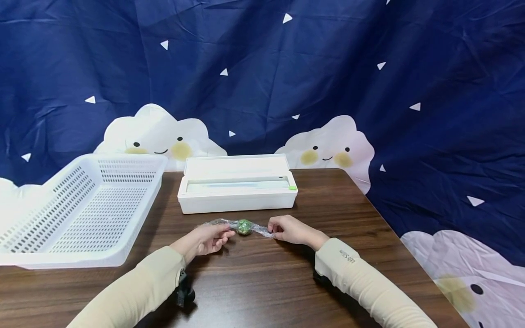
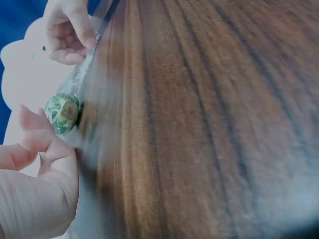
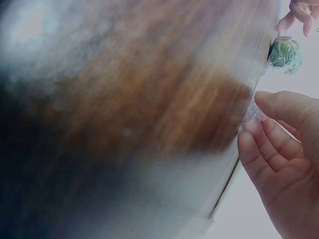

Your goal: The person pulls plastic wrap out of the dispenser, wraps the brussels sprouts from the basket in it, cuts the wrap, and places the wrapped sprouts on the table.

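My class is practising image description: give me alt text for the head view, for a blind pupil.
The right hand pinches clear film that wraps a small green vegetable, the left hand at the film's other side, over a brown table. Beyond is an open white box; to the left, a white basket; at the back, a cloud-print blue cloth.

The clear wrap (image 1: 262, 231) is thin, crinkly, shiny plastic. Under it, the little green ball (image 1: 244, 227) looks leafy and bumpy. The desk (image 1: 254, 282) looks like wood, smooth and a bit shiny, with dark stripes. The white box (image 1: 238, 203) looks like smooth, hard plastic, and so does the basket (image 1: 102, 218), which has lots of holes. The blue curtain (image 1: 262, 59) is wrinkly cloth. The sleeves (image 1: 135, 291) are soft, dull cloth.
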Tool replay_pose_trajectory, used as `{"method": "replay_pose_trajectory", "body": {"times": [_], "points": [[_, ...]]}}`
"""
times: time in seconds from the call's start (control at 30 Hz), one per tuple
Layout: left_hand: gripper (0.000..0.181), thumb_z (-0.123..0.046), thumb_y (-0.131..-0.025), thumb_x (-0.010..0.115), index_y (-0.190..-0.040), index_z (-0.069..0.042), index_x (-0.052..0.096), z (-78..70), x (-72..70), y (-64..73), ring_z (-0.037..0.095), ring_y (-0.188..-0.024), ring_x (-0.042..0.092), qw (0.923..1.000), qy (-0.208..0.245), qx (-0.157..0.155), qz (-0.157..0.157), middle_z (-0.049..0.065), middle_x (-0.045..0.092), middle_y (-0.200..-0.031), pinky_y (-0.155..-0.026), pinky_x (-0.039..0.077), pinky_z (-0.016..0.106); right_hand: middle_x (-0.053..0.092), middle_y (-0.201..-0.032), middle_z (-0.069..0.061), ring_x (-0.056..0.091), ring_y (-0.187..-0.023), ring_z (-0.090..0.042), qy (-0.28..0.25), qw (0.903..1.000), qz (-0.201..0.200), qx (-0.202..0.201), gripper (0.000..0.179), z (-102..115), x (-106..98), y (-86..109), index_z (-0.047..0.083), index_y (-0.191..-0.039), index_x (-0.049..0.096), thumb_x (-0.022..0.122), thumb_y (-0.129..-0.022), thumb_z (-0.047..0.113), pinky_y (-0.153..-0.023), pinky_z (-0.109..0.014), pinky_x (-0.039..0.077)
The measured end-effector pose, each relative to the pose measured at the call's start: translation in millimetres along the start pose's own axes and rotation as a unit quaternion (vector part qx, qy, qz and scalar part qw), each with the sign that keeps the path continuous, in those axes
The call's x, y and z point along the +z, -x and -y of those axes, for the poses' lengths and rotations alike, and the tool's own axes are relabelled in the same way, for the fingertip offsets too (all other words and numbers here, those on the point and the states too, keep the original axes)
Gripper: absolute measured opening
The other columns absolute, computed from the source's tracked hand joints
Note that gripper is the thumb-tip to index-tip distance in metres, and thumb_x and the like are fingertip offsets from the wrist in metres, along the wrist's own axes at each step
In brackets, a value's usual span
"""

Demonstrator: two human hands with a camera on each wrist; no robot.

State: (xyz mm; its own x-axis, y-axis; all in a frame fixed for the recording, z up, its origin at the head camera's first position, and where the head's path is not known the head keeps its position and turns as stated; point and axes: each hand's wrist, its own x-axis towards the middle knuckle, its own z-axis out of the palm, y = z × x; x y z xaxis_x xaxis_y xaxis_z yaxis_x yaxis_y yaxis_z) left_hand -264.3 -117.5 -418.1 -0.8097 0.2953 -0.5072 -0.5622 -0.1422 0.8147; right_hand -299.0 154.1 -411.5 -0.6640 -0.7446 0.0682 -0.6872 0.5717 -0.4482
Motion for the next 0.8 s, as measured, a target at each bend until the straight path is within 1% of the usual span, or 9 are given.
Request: {"method": "replay_pose_trajectory", "body": {"times": [0.17,0.27,0.4,0.6,0.7,0.8], "points": [[0.013,-0.016,-0.099,0.043,-0.101,-0.004,0.049,-1.5,1.3,-4.5,0.001,-0.052,0.054,0.9999,0.003,0.009,-0.008,-0.002,0.066,-0.073,-0.048,0.039,0.010,0.056,-0.076,0.002,0.049,-0.069,-0.008,0.006,1.0000,0.003,0.001,0.013,1,-1,-0.6,0.006,-0.087,0.061,0.062,-0.080,-0.005,-0.063,-0.024,0.043],[0.012,-0.015,-0.099,0.043,-0.097,-0.006,0.050,-1.7,1.6,-7.2,0.001,-0.053,0.055,0.9998,-0.001,0.018,-0.010,-0.003,0.065,-0.072,-0.048,0.041,0.011,0.057,-0.078,0.000,0.049,-0.071,-0.008,0.014,0.9999,0.006,0.000,0.013,1,-1,-0.7,0.006,-0.085,0.062,0.062,-0.080,-0.005,-0.064,-0.024,0.043],[0.013,-0.013,-0.099,0.043,-0.100,-0.004,0.051,-1.0,1.3,-11.6,0.001,-0.052,0.055,0.9995,0.004,0.028,-0.009,-0.003,0.065,-0.070,-0.049,0.043,0.011,0.057,-0.079,0.000,0.049,-0.071,-0.008,0.018,0.9998,0.007,0.000,0.012,2,-1,-0.6,0.006,-0.084,0.063,0.062,-0.080,-0.005,-0.064,-0.024,0.043],[0.015,-0.010,-0.099,0.042,-0.106,0.001,0.049,-2.1,1.6,-16.0,0.004,-0.052,0.057,0.9991,0.021,0.030,-0.020,-0.001,0.064,-0.069,-0.052,0.046,0.012,0.055,-0.077,0.005,0.050,-0.070,-0.007,0.014,0.9999,0.004,0.003,0.011,2,0,0.0,0.007,-0.082,0.064,0.063,-0.081,-0.003,-0.063,-0.023,0.044],[0.016,-0.010,-0.098,0.043,-0.108,0.001,0.048,-2.8,1.7,-16.4,0.005,-0.054,0.059,0.9990,0.026,0.030,-0.022,-0.001,0.065,-0.069,-0.054,0.048,0.014,0.056,-0.076,0.006,0.050,-0.068,-0.006,-0.007,0.9999,0.003,0.009,0.010,2,0,0.4,0.007,-0.081,0.065,0.064,-0.081,-0.003,-0.061,-0.022,0.044],[0.017,-0.010,-0.098,0.043,-0.109,0.002,0.049,-2.5,1.9,-16.3,0.006,-0.054,0.060,0.9988,0.029,0.030,-0.027,-0.001,0.065,-0.069,-0.055,0.049,0.015,0.059,-0.073,0.005,0.051,-0.064,-0.006,-0.048,0.9987,0.006,0.018,0.008,3,1,0.7,0.006,-0.080,0.066,0.065,-0.081,-0.002,-0.058,-0.021,0.045]]}}
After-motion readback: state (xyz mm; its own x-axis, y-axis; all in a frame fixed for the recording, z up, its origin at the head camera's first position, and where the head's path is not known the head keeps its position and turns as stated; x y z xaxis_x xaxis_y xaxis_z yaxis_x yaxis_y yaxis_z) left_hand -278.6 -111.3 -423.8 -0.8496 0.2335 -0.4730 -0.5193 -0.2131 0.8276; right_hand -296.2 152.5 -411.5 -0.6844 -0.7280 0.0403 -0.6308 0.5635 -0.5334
